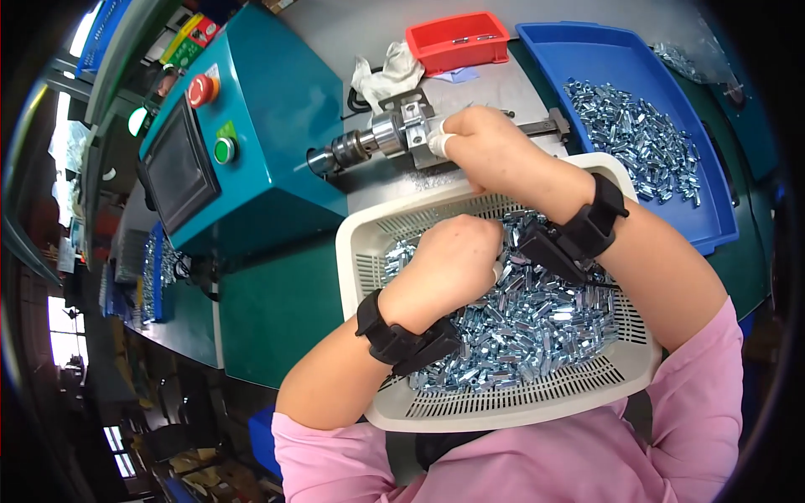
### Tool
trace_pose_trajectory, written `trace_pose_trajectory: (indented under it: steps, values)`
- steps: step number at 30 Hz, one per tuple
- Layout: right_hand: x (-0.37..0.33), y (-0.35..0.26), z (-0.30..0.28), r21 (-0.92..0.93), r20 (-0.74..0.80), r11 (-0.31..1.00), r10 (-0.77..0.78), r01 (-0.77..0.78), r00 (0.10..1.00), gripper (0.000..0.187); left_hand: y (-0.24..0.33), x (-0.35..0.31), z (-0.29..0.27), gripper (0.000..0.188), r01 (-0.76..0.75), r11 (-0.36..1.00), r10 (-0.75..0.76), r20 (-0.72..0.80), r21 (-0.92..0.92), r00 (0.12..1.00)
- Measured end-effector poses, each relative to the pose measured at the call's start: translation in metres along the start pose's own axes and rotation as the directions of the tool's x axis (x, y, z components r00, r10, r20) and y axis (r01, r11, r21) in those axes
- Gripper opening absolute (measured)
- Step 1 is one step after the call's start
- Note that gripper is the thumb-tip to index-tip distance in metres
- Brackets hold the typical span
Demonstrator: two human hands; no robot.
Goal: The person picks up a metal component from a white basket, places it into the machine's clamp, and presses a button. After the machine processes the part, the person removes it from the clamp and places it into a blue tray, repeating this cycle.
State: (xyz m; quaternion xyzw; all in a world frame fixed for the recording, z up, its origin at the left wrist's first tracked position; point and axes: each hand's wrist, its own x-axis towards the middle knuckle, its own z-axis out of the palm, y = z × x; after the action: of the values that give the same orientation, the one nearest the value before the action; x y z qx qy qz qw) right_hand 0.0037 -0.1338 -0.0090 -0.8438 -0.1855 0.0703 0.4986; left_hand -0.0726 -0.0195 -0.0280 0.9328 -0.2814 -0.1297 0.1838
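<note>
My right hand (486,142) reaches over to the clamping fixture (413,121) beside the machine's drill chuck (350,148). White covers wrap its fingertips, and the fingers are pinched together at the fixture; whatever they hold is hidden. My left hand (453,261) is lowered into a cream plastic basket (495,412), fingers curled down at the heap of small shiny metal hex pieces (537,323). Its fingertips are mostly out of sight, so what they grip cannot be made out. Both wrists carry black straps with small boxes.
Left of the fixture stands a teal machine housing (285,109) with a dark screen (180,168), red knob (201,90) and green button (224,150). Behind are a red bin (457,54) and white cloth (390,80). A blue tray (713,205) of similar metal pieces lies right.
</note>
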Motion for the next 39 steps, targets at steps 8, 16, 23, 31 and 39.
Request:
trace_pose_trajectory:
  steps: [8,16,23,31,39]
  values:
    - [-0.002,0.004,-0.002,0.174,0.049,0.981,0.074,-0.082,0.996,0.023,0.009,-0.003,-0.002,0.020,-0.102,0.993,0.094,-0.119,-0.059,0.988]
    - [-0.002,-0.004,-0.001,0.082,0.045,0.996,0.041,-0.045,0.998,0.025,0.009,0.006,0.006,0.025,-0.042,0.998,0.035,-0.136,-0.048,0.990]
    - [0.001,-0.002,-0.004,-0.010,0.050,0.999,-0.043,0.044,0.998,0.025,0.001,0.006,0.014,0.024,-0.144,0.986,0.124,-0.207,-0.082,0.970]
    - [0.010,0.011,-0.011,0.023,-0.087,1.000,0.008,-0.006,0.996,0.026,-0.002,0.008,0.003,0.017,-0.248,0.962,0.218,-0.227,-0.111,0.949]
    - [0.022,-0.005,-0.018,-0.054,-0.051,0.985,0.161,-0.164,0.986,0.026,-0.012,0.012,0.010,0.014,-0.360,0.919,0.303,-0.299,-0.159,0.905]
